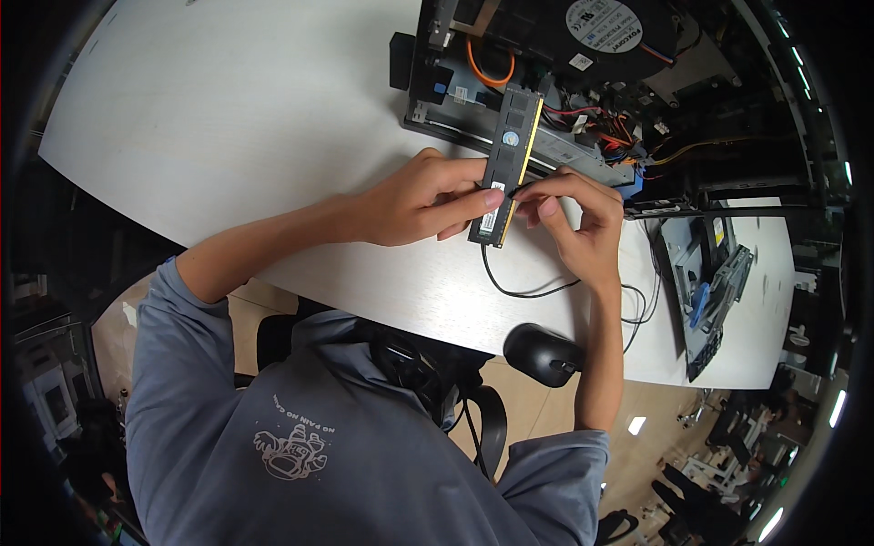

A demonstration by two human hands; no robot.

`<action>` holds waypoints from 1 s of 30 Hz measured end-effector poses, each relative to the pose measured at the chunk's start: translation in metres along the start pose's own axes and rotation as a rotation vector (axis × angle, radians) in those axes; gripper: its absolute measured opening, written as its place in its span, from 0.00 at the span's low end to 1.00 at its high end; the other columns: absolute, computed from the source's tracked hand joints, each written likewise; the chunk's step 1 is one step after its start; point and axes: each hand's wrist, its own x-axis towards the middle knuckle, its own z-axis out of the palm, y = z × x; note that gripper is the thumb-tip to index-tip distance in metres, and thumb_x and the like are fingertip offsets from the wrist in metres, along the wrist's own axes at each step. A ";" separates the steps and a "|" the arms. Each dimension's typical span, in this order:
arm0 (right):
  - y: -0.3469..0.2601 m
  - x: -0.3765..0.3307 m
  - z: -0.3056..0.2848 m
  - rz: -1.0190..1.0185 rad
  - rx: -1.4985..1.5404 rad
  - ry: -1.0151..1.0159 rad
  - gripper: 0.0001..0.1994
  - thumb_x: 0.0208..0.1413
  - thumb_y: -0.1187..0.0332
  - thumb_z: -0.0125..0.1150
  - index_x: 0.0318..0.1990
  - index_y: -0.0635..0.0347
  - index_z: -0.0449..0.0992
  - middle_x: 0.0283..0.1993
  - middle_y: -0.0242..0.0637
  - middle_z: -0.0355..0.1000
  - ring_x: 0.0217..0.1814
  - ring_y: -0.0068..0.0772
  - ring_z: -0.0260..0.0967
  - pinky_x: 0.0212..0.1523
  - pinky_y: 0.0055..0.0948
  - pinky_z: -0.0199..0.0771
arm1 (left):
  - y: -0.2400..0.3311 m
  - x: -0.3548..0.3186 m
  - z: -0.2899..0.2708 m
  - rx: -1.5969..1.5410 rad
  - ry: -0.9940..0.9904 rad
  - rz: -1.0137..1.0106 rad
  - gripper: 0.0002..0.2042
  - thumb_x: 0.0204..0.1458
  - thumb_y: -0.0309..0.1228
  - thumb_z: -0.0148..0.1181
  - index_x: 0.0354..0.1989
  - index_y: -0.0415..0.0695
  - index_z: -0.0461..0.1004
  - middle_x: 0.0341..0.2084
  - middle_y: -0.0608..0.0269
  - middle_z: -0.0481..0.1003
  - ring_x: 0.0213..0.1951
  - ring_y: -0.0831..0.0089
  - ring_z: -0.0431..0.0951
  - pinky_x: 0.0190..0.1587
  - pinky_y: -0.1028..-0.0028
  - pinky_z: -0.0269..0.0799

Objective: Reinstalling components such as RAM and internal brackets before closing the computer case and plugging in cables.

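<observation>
A long black memory module [512, 118] with a gold contact edge and pale stickers stands tilted over the front of the desk. My left hand [437, 198] grips its lower part, with the thumb across the sticker side and the fingers behind. On the gold-edge side, my right hand [578, 214] has its fingers bent, and the fingertips meet that edge. A small dark bit shows at those fingertips, too small to name. Just beyond the module's upper end lies an opened computer case [564, 146] with a large round fan [610, 25] and coloured wires.
A black mouse [543, 355] lies at the desk's front edge, its thin cable looping under my right wrist. On the right of the white desk [228, 100] rests a detached black and grey panel [710, 282] with a blue latch.
</observation>
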 end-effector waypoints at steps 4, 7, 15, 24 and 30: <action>0.004 0.000 -0.002 -0.069 -0.057 -0.068 0.05 0.53 0.70 0.68 0.32 0.62 0.84 0.26 0.34 0.76 0.26 0.23 0.70 0.30 0.22 0.69 | -0.004 0.000 0.001 -0.030 0.052 0.001 0.13 0.68 0.36 0.46 0.39 0.40 0.73 0.10 0.68 0.67 0.14 0.83 0.65 0.19 0.78 0.58; 0.000 0.002 -0.004 -0.150 -0.086 -0.143 0.04 0.52 0.71 0.69 0.31 0.62 0.84 0.25 0.34 0.75 0.26 0.24 0.70 0.29 0.22 0.68 | -0.004 0.001 0.000 -0.035 0.060 -0.007 0.12 0.68 0.35 0.46 0.39 0.40 0.73 0.10 0.68 0.67 0.14 0.83 0.65 0.19 0.78 0.58; -0.001 0.002 0.000 0.006 -0.060 0.089 0.05 0.56 0.72 0.65 0.37 0.64 0.83 0.24 0.34 0.75 0.24 0.20 0.71 0.27 0.21 0.70 | -0.002 0.005 0.002 -0.001 0.070 0.024 0.10 0.67 0.34 0.47 0.39 0.41 0.72 0.11 0.67 0.67 0.14 0.83 0.65 0.19 0.77 0.57; -0.002 -0.005 -0.011 -0.223 -0.025 0.182 0.13 0.44 0.75 0.76 0.37 0.66 0.79 0.23 0.28 0.74 0.25 0.15 0.70 0.28 0.16 0.68 | -0.005 -0.003 0.004 0.546 0.119 0.329 0.07 0.55 0.29 0.60 0.28 0.41 0.71 0.11 0.64 0.66 0.13 0.72 0.66 0.19 0.72 0.60; -0.002 -0.008 0.013 -0.106 0.031 0.031 0.17 0.40 0.65 0.81 0.30 0.62 0.75 0.24 0.32 0.74 0.24 0.22 0.71 0.27 0.21 0.68 | -0.005 -0.003 0.009 1.051 0.306 0.789 0.06 0.39 0.28 0.65 0.19 0.48 0.72 0.13 0.73 0.65 0.17 0.79 0.65 0.21 0.77 0.56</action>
